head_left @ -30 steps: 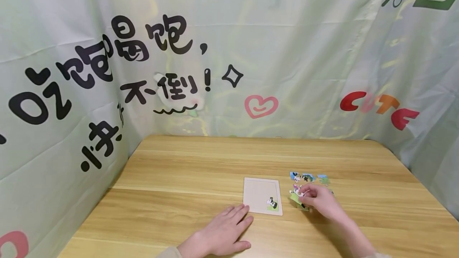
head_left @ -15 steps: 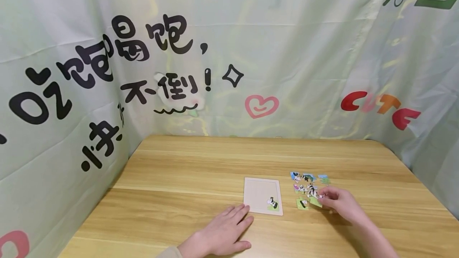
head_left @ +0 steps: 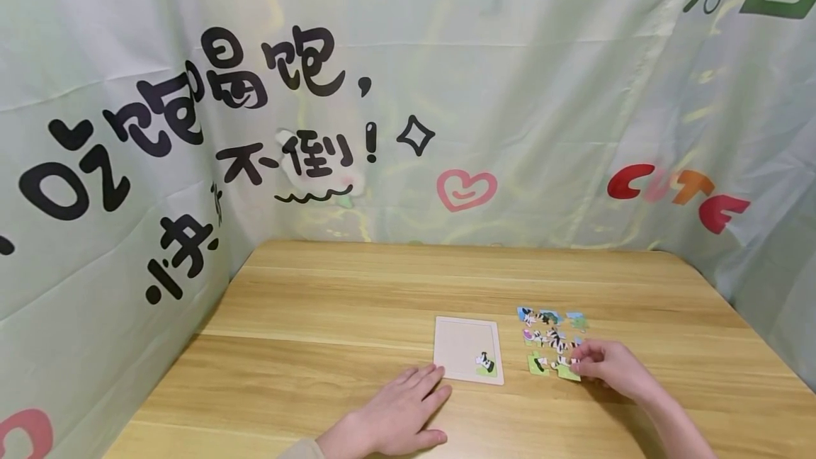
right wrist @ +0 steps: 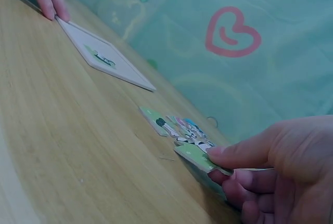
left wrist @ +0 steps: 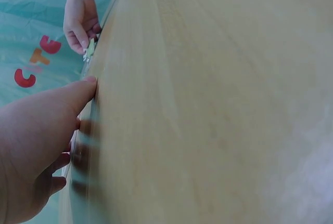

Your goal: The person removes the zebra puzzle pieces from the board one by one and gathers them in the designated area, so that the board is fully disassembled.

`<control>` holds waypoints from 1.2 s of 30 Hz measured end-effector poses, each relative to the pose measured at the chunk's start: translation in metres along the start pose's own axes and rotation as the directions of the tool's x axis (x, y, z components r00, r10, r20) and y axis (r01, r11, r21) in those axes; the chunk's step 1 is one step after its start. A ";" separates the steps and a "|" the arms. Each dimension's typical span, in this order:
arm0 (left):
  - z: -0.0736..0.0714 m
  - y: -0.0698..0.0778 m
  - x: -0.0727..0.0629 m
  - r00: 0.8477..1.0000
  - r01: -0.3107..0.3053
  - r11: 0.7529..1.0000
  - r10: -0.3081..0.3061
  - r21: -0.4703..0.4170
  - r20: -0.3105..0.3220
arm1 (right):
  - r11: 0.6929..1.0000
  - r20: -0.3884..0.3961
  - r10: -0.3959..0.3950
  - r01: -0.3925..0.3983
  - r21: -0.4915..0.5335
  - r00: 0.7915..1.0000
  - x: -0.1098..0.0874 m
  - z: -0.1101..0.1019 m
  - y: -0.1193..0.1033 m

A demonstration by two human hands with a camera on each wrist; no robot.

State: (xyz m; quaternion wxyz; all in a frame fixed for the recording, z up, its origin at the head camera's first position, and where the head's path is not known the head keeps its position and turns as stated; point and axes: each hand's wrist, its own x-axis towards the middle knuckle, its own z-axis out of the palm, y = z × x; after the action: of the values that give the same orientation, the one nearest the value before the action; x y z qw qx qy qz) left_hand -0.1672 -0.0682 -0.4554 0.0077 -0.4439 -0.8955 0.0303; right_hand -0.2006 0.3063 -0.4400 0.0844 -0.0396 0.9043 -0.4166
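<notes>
My right hand pinches a green-and-white puzzle piece between thumb and fingers, close over the table at the near edge of the loose pieces. Beside it lies another green puzzle piece with a dark mark. My left hand rests flat with fingers spread, fingertips at the near left corner of the pale puzzle board. One piece with a black-and-white animal sits in the board's near right corner. In the left wrist view, the right hand shows at the far side with the piece.
Several loose puzzle pieces with blue, green and striped pictures lie in rows right of the board. The wooden table is bordered by a printed cloth curtain at the back and sides.
My right hand has moved right and then toward me with its piece, uncovering the loose pieces it was over. The left hand and board stay in place.
</notes>
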 end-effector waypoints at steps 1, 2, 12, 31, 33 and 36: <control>0.000 0.000 0.000 1.000 -0.001 1.000 0.001 0.001 -0.001 | 1.000 -0.009 0.010 -0.010 -0.012 1.000 0.001 0.000 0.000; 0.000 0.000 0.000 1.000 -0.001 1.000 0.001 0.002 -0.003 | 1.000 -0.015 0.010 -0.010 -0.029 1.000 0.001 0.000 -0.001; 0.001 0.001 0.000 1.000 0.000 1.000 0.001 0.013 -0.026 | 0.981 -0.074 -0.052 0.037 -0.191 0.996 0.007 0.005 -0.003; 0.000 0.001 0.000 1.000 0.000 1.000 0.000 0.020 -0.020 | 0.973 -0.088 -0.086 0.065 -0.221 0.992 0.000 0.011 -0.005; 0.000 0.001 0.000 1.000 0.000 1.000 0.001 0.020 -0.020 | 0.973 -0.089 -0.083 0.062 -0.224 0.993 -0.001 0.012 -0.005; 0.001 0.001 0.000 1.000 -0.004 1.000 0.005 0.025 -0.022 | 0.971 -0.088 -0.090 0.067 -0.229 0.992 -0.001 0.012 -0.005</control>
State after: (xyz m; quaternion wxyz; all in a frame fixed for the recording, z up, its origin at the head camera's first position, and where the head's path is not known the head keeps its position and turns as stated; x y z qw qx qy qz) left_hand -0.1662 -0.0678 -0.4560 0.0229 -0.4460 -0.8940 0.0368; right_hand -0.1973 0.2943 -0.4437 0.0184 -0.0642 0.9464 -0.3159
